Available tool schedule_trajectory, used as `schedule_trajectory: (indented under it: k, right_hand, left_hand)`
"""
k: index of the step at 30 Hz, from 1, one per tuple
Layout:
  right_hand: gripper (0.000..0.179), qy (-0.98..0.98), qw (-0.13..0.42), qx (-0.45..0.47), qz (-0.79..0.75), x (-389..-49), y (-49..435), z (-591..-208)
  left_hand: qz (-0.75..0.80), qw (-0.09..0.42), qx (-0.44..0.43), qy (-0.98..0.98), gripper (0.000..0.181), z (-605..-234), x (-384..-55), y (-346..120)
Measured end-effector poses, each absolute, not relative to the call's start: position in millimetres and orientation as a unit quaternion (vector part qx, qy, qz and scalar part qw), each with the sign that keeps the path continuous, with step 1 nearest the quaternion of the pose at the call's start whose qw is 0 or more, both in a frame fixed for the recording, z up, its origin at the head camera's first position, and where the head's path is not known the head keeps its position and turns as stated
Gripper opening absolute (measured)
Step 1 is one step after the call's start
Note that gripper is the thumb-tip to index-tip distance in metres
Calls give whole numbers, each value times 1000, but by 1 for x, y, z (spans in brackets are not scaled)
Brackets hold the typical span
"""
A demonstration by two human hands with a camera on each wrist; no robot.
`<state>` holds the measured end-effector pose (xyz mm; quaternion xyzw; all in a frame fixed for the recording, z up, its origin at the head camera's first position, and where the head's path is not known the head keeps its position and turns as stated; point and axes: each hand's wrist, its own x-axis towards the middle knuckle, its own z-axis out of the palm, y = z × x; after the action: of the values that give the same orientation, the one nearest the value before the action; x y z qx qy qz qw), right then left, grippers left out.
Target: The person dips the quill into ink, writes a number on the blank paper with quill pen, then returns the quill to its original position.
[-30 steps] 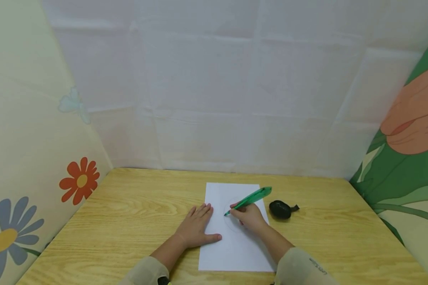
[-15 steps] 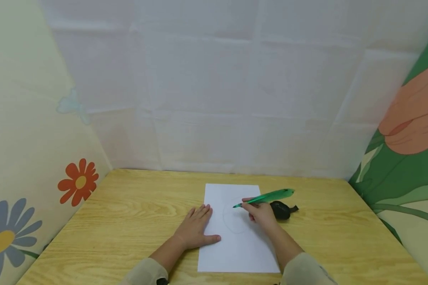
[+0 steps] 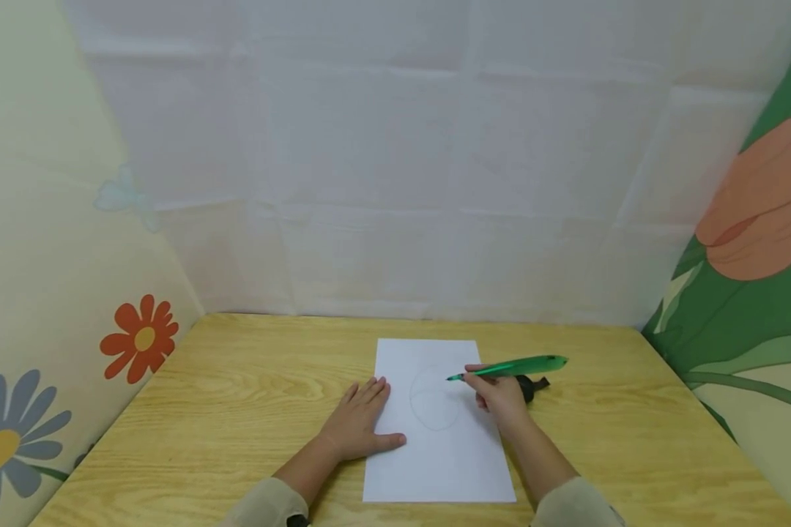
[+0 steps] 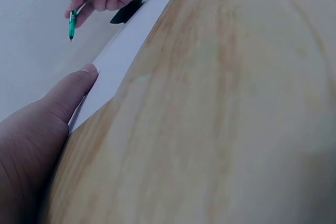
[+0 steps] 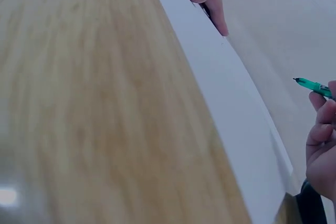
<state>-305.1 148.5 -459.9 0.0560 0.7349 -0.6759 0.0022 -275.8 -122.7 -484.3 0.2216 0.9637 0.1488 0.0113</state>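
A white sheet of paper (image 3: 442,468) lies on the table, bearing a faint pencil-thin rounded outline with a line across it. My left hand (image 3: 358,424) rests spread on the sheet's left edge, thumb out to the side. Between thumb and fingers, my right hand (image 3: 504,401) pinches a green pen (image 3: 530,365) with a leaf-shaped top. The pen slants, its dark tip pointing left near the outline's right side. In both wrist views the tip of the pen (image 4: 72,29) shows raised over the sheet.
A rounded black object (image 3: 529,390) with a short tail sits right of the sheet, partly hidden behind the right hand. The wood-grain table (image 3: 264,380) meets a pale cloth backdrop (image 3: 369,183) behind and flower-printed panels (image 3: 141,339) at the sides.
My right hand has moved right with the pen, off the drawn outline, and now covers part of the black object. The outline shows more fully. The left hand stays in place.
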Motion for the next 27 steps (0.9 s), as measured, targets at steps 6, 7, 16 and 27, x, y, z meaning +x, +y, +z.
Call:
schedule_trajectory:
  k: [6,7,16,27]
  right_hand:
    - [39,723,-3,66,-687,-301,159,-462]
    - [39,722,-3,67,-689,-301,161,-462]
    - [41,714,-15,63,-697,-299,179,-462]
    - [41,715,-50,76,-693,-299,199,-461]
  left_hand:
    - [150,10,224,963,100,-485,-276,-122]
    - [150,10,225,963,99,-485,-276,-122]
    - [156,9,227,961,98,-481,-275,-120]
    - [150,10,222,963,99,-481,-275,-122]
